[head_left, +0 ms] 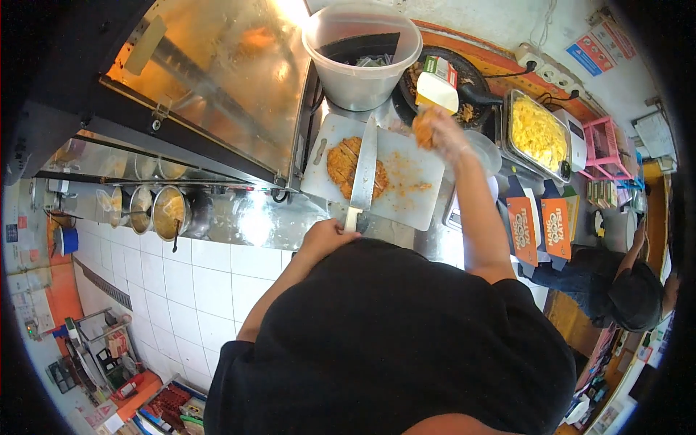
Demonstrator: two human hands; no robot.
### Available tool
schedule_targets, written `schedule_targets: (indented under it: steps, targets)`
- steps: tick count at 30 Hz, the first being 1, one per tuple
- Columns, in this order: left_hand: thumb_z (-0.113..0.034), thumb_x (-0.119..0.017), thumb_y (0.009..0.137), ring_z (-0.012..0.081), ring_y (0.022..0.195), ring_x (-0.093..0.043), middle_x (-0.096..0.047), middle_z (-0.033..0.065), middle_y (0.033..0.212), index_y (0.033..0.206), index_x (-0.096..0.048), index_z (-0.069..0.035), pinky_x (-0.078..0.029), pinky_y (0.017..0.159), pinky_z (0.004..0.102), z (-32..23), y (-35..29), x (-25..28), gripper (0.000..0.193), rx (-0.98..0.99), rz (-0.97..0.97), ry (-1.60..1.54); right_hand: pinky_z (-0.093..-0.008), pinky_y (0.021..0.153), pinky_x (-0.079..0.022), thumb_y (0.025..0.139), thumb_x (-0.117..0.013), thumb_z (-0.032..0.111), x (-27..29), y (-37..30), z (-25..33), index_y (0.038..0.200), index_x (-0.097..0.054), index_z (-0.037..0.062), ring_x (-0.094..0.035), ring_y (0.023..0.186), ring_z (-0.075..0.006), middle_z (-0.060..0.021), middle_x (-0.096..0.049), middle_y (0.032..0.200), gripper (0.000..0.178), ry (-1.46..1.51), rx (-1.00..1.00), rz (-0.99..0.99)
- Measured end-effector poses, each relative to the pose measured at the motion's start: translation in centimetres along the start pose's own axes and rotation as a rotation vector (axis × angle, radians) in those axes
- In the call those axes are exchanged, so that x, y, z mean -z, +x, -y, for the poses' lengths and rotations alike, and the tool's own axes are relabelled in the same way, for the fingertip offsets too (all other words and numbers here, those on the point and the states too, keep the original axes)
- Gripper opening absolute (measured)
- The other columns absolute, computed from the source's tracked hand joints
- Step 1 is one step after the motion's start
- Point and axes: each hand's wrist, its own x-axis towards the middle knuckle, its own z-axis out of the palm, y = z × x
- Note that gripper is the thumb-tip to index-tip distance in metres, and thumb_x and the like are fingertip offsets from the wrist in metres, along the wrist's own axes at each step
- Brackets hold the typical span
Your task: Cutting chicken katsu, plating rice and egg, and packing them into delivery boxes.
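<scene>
My left hand (330, 238) is closed round the white handle of a broad kitchen knife (365, 159), whose blade points away from me. The blade lies across a browned, breaded cutlet (342, 161) on a white cutting board (409, 209). Cut lines run through the cutlet, and crumbs are scattered on the board to its right. My right hand (449, 139), smeared by motion, is raised past the board's right edge. It grips a golden-brown piece of breaded cutlet (424, 133). Just beyond that hand stands an open food box (437, 90) with a pale inside.
A translucent bucket (362, 85) stands behind the board, beside a dark pan (475, 69) with browned bits. To the right are a tray of yellow shreds (536, 134) and orange-and-black boxes (522, 228). A glass-fronted cabinet (217, 65) borders the left. Another person (631, 290) is at far right.
</scene>
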Motion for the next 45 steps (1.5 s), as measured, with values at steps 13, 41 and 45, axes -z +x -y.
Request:
schedule_targets:
  steps: [13,41,45]
  targets:
    - [-0.034,-0.068,0.07,0.0337,0.069,-0.061,-0.063,0.0162,0.074,0.08,-0.065,-0.005,-0.048,0.062,0.0428,-1.9,-2.0,3.1,0.031,-0.273,-0.284,0.17,-0.0269,0.083,-0.044,0.085,-0.06,0.019,1.0,5.5,6.5,0.117,-0.055,0.0007,-0.057,0.096,-0.0174,-0.0118,-0.062,0.106,0.038,-0.735,0.218,-0.218]
    - [-0.013,-0.069,0.071,0.0334,0.097,-0.056,-0.059,0.016,0.098,0.106,-0.061,-0.005,-0.046,0.082,0.0409,-8.6,9.3,10.0,0.036,-0.732,-0.597,0.409,-0.0539,0.096,-0.031,0.061,-0.078,0.04,-10.3,-6.0,-15.6,0.134,-0.039,0.0171,-0.04,0.112,-0.0428,-0.0258,-0.042,0.119,0.086,-1.456,0.483,-0.198]
    - [-0.008,-0.065,0.078,0.031,0.089,-0.054,-0.054,0.0157,0.096,0.107,-0.058,-0.001,-0.044,0.079,0.0365,-4.7,4.9,10.6,0.031,-0.706,-0.388,0.144,-0.0521,0.086,-0.036,0.068,-0.072,0.037,-9.4,-5.7,-17.7,0.129,-0.044,0.0175,-0.045,0.105,-0.0365,-0.0185,-0.047,0.108,0.07,-1.516,0.579,-0.148]
